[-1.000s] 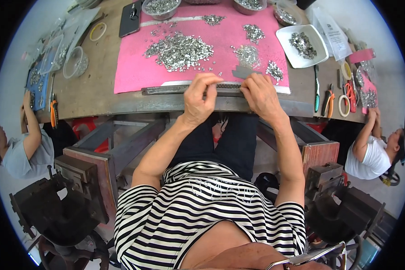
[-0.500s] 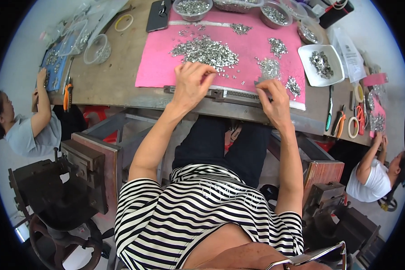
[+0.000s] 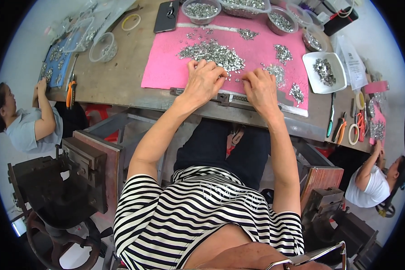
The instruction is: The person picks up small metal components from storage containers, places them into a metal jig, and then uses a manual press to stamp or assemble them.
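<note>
My left hand (image 3: pixel 204 83) is at the near edge of a big heap of small silver metal pieces (image 3: pixel 213 53) on the pink mat (image 3: pixel 164 69). Its fingers are curled with the thumb close to them, and whatever they pinch is too small to make out. A short way to the right, my right hand (image 3: pixel 261 90) hovers over the mat with thumb and fingertips drawn together; I cannot tell what is in them. Below both hands, a long narrow metal jig (image 3: pixel 227 99) runs along the table's front edge, partly covered by my hands.
Smaller heaps (image 3: pixel 283 53) lie to the right, beside a white square dish (image 3: pixel 325 74) of pieces. Clear plastic tubs (image 3: pixel 201 11) and a dark phone (image 3: pixel 167 17) line the back. Orange-handled pliers (image 3: pixel 71 92) lie at left. Two people work at either side.
My right hand has moved left, off the jig's right end, toward my left hand. My left hand has shifted slightly right, closer to the heap. The whole view has shifted a little.
</note>
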`<act>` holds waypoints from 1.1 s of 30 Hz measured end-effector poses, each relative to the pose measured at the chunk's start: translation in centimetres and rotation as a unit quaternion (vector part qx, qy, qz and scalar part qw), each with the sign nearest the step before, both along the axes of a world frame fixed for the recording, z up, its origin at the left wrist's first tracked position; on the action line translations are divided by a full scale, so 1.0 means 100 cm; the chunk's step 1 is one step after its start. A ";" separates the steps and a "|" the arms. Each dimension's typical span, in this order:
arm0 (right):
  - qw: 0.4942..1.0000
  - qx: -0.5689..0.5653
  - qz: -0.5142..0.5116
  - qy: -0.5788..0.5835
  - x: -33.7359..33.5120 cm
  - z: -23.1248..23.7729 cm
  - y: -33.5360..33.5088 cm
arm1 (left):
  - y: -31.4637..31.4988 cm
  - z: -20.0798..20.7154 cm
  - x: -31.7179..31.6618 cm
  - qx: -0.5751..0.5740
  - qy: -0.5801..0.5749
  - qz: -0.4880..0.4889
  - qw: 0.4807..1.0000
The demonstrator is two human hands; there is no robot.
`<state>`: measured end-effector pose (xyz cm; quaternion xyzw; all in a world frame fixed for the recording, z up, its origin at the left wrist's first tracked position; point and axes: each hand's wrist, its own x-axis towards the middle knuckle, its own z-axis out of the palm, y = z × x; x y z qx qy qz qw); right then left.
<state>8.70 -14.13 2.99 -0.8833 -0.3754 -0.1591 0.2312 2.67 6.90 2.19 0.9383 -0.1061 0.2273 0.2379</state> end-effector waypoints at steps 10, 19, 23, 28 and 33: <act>0.981 0.188 -0.039 -0.020 -0.028 0.006 -0.031 | -0.009 0.000 0.010 0.028 -0.014 -0.043 0.999; 0.927 0.313 -0.202 0.047 -0.052 -0.031 -0.092 | 0.025 0.019 0.006 -0.184 -0.010 0.006 0.983; 0.927 0.303 -0.216 0.047 -0.055 -0.032 -0.101 | 0.101 0.048 0.008 -0.186 -0.170 0.183 0.950; 0.941 0.273 -0.200 -0.002 -0.050 -0.028 -0.087 | 0.244 0.047 -0.011 -0.075 -0.253 0.380 0.887; 0.947 0.252 -0.198 -0.010 -0.051 -0.028 -0.085 | 0.280 0.014 -0.020 0.096 -0.116 0.446 0.882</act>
